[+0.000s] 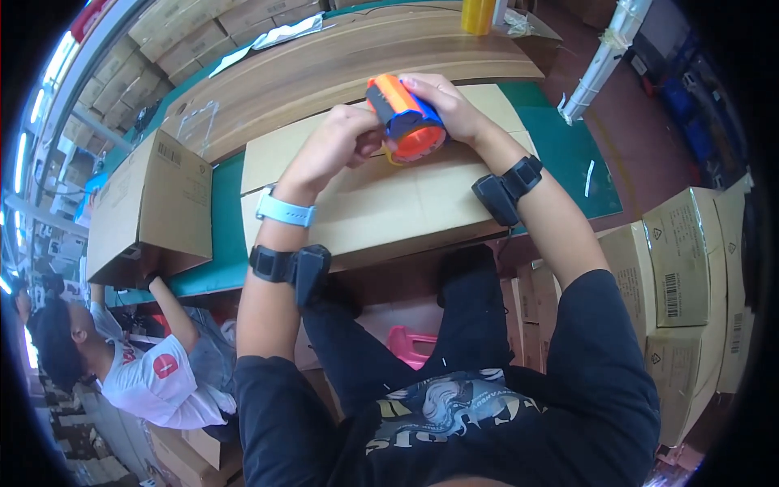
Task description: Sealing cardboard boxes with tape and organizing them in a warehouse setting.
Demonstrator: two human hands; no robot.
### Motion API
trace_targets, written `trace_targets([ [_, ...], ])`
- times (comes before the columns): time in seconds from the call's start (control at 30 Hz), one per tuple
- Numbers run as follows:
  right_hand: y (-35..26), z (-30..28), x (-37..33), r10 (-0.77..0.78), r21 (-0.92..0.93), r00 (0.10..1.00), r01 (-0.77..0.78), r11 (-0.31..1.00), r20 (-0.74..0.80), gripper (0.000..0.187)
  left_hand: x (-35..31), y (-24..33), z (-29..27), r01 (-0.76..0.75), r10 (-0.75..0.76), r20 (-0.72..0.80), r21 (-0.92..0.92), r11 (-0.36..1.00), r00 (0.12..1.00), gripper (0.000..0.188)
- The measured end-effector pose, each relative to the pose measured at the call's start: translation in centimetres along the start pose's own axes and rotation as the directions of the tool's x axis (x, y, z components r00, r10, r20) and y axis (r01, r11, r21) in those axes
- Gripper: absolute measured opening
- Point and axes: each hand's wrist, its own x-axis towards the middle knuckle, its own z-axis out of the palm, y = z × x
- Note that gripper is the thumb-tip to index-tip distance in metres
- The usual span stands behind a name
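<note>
My right hand (445, 104) grips an orange, blue and dark grey rounded thing (406, 120) from its right side, fingers over the top. Its wide, round orange end tilts down toward me, and its exact kind is not plain. My left hand (345, 140) is closed, fingers curled in, right beside the thing's left edge; whatever its fingertips hold is hidden. A bit of yellow shows under the orange end. Both hands are above a closed cardboard box (430, 201) that lies flat on the table in front of me.
The green-topped table (233, 231) carries a wood-grain board (324, 69) and a yellow roll (477, 16) at the far side. An open carton (174, 195) stands at left, where a co-worker's arm (174, 312) reaches in. Stacked cartons (682, 260) rise at right; a white post (604, 61) stands beyond.
</note>
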Motion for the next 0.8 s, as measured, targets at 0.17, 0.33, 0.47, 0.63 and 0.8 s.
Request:
trace_targets([
  [0.17,0.5,-0.3,-0.2,0.012,0.088,1.000,-0.013,0.996,0.005,0.052,0.3,1.8,1.2,0.098,-0.100,-0.017,-0.109,0.989,0.995,0.033],
  [0.33,0.8,-0.2,0.5,-0.084,-0.027,0.996,0.083,0.996,-0.005,0.049,0.6,0.7,0.6,0.114,-0.119,-0.036,-0.125,0.986,0.992,0.030],
  [0.47,0.5,0.4,-0.1,-0.064,0.075,0.998,0.063,0.995,0.006,0.047,0.1,0.7,1.2,0.129,-0.150,-0.132,-0.158,0.979,0.980,0.031],
  [0.63,-0.2,0.5,-0.1,-0.030,0.163,0.999,0.025,0.986,0.031,0.046,-0.6,1.4,1.0,0.159,-0.180,-0.069,-0.239,0.958,0.981,0.032],
  [0.8,-0.2,0.8,-0.4,-0.005,0.192,1.000,0.000,0.981,0.028,0.046,-0.4,1.0,0.6,0.189,-0.196,-0.010,-0.216,0.958,0.981,0.029],
])
